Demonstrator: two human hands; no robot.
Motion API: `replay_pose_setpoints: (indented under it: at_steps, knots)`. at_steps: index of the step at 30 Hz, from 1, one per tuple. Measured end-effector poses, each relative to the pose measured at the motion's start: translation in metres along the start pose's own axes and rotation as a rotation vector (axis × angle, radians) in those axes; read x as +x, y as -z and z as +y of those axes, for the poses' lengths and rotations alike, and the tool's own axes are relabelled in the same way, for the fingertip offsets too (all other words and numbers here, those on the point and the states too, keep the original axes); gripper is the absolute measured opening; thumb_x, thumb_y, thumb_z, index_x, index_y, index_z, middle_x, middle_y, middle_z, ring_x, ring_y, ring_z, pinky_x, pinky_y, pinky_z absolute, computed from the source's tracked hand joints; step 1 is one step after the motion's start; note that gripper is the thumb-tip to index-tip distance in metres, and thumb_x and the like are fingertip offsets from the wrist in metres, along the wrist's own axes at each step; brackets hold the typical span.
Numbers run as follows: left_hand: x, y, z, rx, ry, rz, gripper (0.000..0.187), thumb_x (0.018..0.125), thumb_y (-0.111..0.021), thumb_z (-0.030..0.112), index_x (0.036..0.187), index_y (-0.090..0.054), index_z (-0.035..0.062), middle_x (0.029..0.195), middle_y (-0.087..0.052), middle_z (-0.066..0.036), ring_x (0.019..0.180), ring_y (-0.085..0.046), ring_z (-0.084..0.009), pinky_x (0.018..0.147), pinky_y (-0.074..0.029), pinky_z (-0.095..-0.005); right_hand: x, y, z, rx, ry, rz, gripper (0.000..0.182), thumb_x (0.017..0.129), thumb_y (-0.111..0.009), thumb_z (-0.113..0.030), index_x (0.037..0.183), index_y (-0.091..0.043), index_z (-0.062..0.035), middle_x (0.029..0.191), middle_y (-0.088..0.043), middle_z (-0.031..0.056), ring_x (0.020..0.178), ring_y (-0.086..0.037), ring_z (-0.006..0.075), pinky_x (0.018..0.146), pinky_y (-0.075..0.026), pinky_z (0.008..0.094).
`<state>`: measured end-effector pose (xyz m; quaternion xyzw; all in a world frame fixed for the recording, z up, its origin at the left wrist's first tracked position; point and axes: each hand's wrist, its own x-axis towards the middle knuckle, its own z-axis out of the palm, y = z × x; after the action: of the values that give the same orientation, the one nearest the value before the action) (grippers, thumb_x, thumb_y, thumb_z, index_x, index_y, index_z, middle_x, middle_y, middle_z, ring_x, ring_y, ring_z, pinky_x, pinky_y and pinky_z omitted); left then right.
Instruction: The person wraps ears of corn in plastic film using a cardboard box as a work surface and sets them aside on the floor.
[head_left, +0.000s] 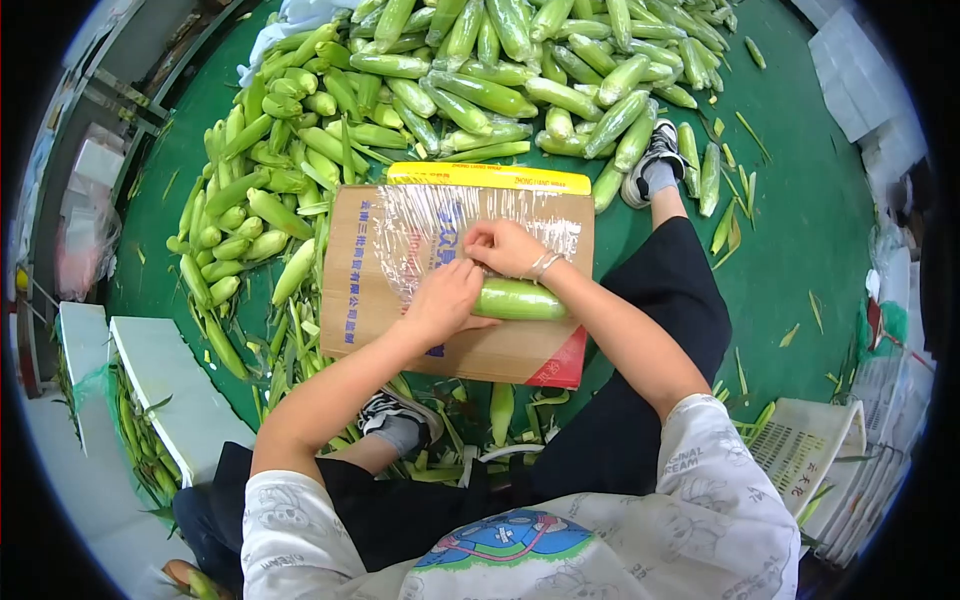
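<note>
The cardboard (350, 310) lies before me, seemingly to give me a flat work surface. On its near part, the green corn ear (520, 300) lies crosswise, its left end at my left hand (446, 298), probably so that hand can steady it. Those fingers are bent and close together, touching that end, thumb on the near side; I can't tell whether they grip it. My right hand (508, 248) is just beyond the ear, fingertips drawn together; whether clear film (405, 225) is pinched between them, I can't tell. The film spreads from there towards the yellow carton (490, 178) along the far edge, handy for reaching. Beyond, unwrapped ears (240, 195) are heaped left, and wrapped ears (480, 92) straight ahead, apparently sorted apart.
</note>
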<state>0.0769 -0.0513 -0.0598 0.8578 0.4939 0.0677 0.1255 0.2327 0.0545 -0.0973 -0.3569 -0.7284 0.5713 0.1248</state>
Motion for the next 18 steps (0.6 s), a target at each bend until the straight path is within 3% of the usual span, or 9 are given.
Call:
replay_pose_setpoints:
  at_steps: [1,6,8,11,13,14,15,16,18]
  knots:
    - [-0.001,0.0,-0.001,-0.011,-0.024,0.041,0.06,0.069,-0.077,0.048,0.092,-0.05,0.0001,0.095,-0.057,-0.015,0.09,-0.058,-0.031,0.077,-0.05,-0.0379,-0.003,0.001,0.001,-0.048,-0.013,-0.099,0.032,0.094,-0.053,-0.022,0.119,-0.059,-0.004,0.111,-0.067,0.0168,0.095,-0.066,0.0311,0.085,-0.051,0.0368]
    - [-0.015,0.023,0.03,-0.126,-0.023,0.044,0.061,0.076,-0.073,0.052,0.102,-0.052,0.0014,0.085,-0.062,-0.017,0.082,-0.061,-0.0339,0.074,-0.051,-0.0421,-0.045,-0.003,-0.006,-0.303,0.155,-0.254,0.043,0.102,-0.033,-0.034,0.136,-0.05,-0.0121,0.133,-0.054,0.0163,0.125,-0.048,0.0317,0.108,-0.033,0.0408]
    - [-0.022,0.037,0.057,-0.219,0.3,-0.265,0.061,0.079,-0.07,0.054,0.108,-0.058,0.0012,0.08,-0.066,-0.02,0.076,-0.065,-0.0342,0.074,-0.052,-0.0405,-0.052,-0.002,-0.014,-0.48,0.109,-0.363,0.051,0.103,-0.028,-0.037,0.142,-0.043,-0.0076,0.144,-0.044,0.0144,0.136,-0.036,0.0302,0.114,-0.025,0.0411]
    - [-0.06,0.001,0.088,-0.984,0.518,-0.304,0.058,0.086,-0.062,0.057,0.099,-0.071,0.0007,0.074,-0.069,-0.012,0.059,-0.064,-0.0245,0.058,-0.051,-0.0349,-0.075,-0.028,0.005,-0.586,0.18,-0.203,0.055,0.1,-0.037,-0.04,0.143,-0.038,-0.0054,0.145,-0.042,0.0156,0.138,-0.032,0.0305,0.116,-0.019,0.0449]
    - [-0.099,-0.014,0.105,-1.853,0.991,-0.791,0.057,0.095,-0.05,0.055,0.117,-0.063,0.0039,0.083,-0.069,-0.009,0.056,-0.062,-0.0166,0.048,-0.049,-0.028,-0.087,-0.037,0.001,-0.651,0.24,-0.077,0.062,0.096,-0.046,-0.041,0.144,-0.033,-0.0037,0.144,-0.041,0.0194,0.139,-0.031,0.0308,0.116,-0.017,0.0452]
    - [-0.121,-0.006,0.119,-2.211,1.225,-0.791,0.056,0.096,-0.049,0.054,0.123,-0.058,0.0052,0.084,-0.068,-0.009,0.055,-0.062,-0.017,0.041,-0.048,-0.0282,-0.088,-0.037,0.001,-0.65,0.248,-0.085,0.062,0.096,-0.046,-0.041,0.144,-0.033,-0.0037,0.144,-0.041,0.0194,0.139,-0.031,0.0308,0.116,-0.017,0.0452]
    - [-0.14,-0.007,0.135,-2.205,1.488,-0.721,0.054,0.095,-0.052,0.053,0.119,-0.06,0.0059,0.088,-0.068,-0.009,0.061,-0.064,-0.0156,0.042,-0.048,-0.0281,-0.088,-0.038,0.004,-0.64,0.251,-0.054,0.062,0.095,-0.047,-0.04,0.144,-0.033,-0.0041,0.144,-0.041,0.0195,0.139,-0.032,0.0307,0.117,-0.017,0.0451]
    - [-0.179,-0.035,0.115,-2.444,0.827,-1.139,0.053,0.094,-0.056,0.051,0.121,-0.06,0.0058,0.092,-0.068,-0.008,0.072,-0.065,-0.0146,0.053,-0.052,-0.029,-0.087,-0.039,0.005,-0.624,0.25,-0.015,0.062,0.095,-0.049,-0.039,0.144,-0.034,-0.0045,0.144,-0.041,0.0196,0.139,-0.033,0.0305,0.117,-0.017,0.0449]
    - [-0.21,-0.002,0.165,-1.739,1.038,-1.114,0.05,0.093,-0.058,0.047,0.122,-0.059,0.0065,0.094,-0.067,-0.005,0.077,-0.063,-0.0136,0.062,-0.053,-0.0291,-0.097,-0.041,0.004,-0.579,0.285,-0.014,0.06,0.095,-0.05,-0.035,0.144,-0.034,-0.0044,0.145,-0.041,0.0197,0.138,-0.033,0.0303,0.117,-0.018,0.0446]
